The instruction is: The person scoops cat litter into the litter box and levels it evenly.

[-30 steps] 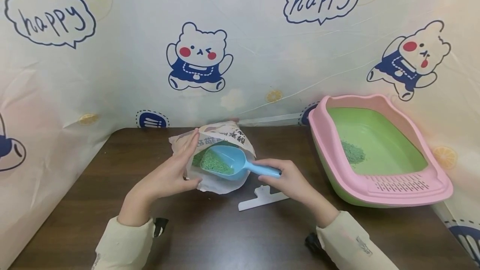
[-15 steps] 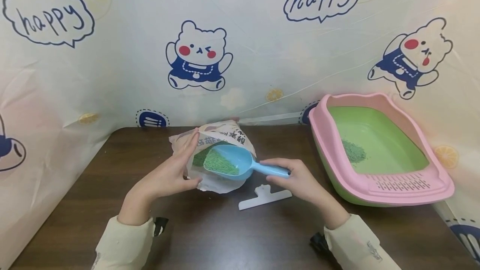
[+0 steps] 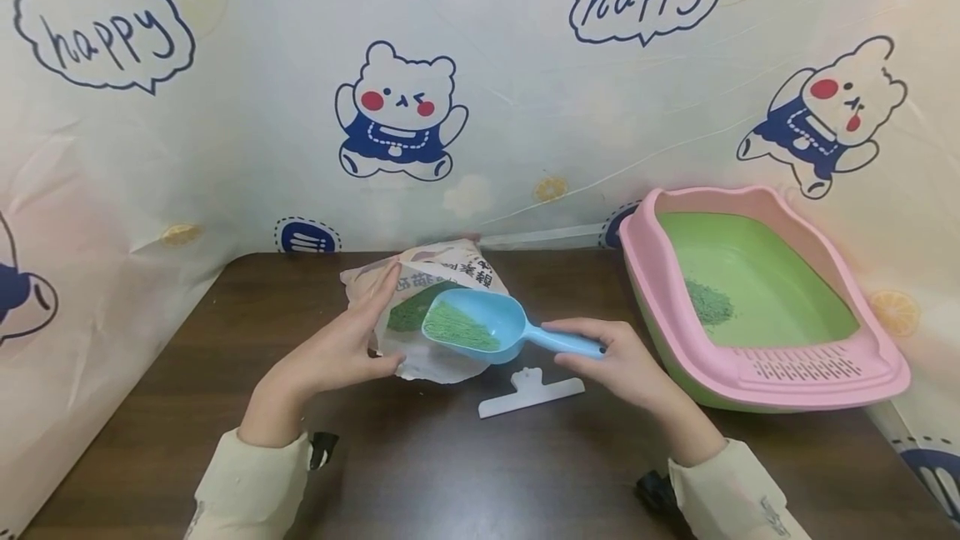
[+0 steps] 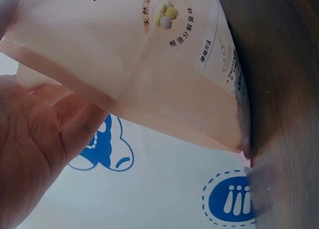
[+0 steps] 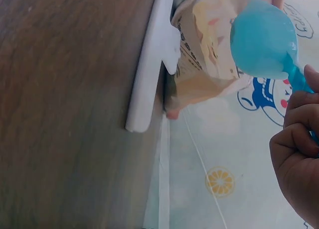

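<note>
My right hand (image 3: 611, 361) grips the handle of a light blue scoop (image 3: 513, 325), which bears a heap of green litter pellets (image 3: 457, 327). The scoop is held above the mouth of a printed paper-like bag (image 3: 442, 369), with more green pellets visible inside. At the bag's left side, my left hand (image 3: 337, 344) holds the opening, its fingers along the upper edge and thumb by the lower rim. In the left wrist view the bag (image 4: 164, 89) covers part of that hand's fingers. The right wrist view shows the scoop's underside (image 5: 261, 40).
A white bag clip (image 3: 531, 392) lies on the dark wooden table (image 3: 450, 473), just in front of the bag. To the right stands a litter box with a pink rim (image 3: 810, 394) and a green base, with a small pile of pellets (image 3: 708, 304) inside. A patterned curtain hangs behind.
The right hand has drawn the loaded scoop rightward, partly out over the bag's right rim. The clip is now fully uncovered in the head view. The left hand stays at the bag.
</note>
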`<action>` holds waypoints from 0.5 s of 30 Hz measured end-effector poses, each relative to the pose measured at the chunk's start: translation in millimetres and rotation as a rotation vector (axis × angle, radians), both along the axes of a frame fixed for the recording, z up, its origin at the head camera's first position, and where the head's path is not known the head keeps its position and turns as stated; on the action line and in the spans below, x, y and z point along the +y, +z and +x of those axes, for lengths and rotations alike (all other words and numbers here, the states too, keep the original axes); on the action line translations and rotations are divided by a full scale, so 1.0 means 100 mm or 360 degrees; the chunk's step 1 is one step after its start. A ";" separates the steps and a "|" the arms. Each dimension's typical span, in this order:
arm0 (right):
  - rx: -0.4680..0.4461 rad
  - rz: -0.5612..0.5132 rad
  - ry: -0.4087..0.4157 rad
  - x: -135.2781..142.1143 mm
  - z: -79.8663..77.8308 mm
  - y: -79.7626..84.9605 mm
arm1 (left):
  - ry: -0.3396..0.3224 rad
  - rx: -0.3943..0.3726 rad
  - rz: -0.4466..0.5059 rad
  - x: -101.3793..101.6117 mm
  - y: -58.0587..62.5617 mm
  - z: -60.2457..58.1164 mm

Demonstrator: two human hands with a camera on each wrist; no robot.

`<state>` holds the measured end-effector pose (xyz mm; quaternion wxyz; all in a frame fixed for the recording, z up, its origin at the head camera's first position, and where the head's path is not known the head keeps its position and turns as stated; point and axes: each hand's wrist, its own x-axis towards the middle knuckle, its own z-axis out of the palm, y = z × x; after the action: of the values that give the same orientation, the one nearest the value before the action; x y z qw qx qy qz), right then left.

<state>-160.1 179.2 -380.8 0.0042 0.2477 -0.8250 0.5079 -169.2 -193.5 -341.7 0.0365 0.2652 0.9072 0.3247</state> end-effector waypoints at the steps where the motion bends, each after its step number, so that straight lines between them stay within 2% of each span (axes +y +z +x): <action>1: 0.0000 0.0000 -0.0004 0.01 0.01 0.01 | 0.0001 -0.0003 0.0004 0.00 0.00 0.00; 15: 0.0048 0.0062 -0.0045 0.20 0.07 0.10 | 0.0012 -0.0024 0.0015 0.00 -0.03 0.00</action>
<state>-153.0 198.9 -370.9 0.0191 0.2437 -0.8380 0.4878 -169.1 -193.9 -344.3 0.0409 0.2593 0.9063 0.3311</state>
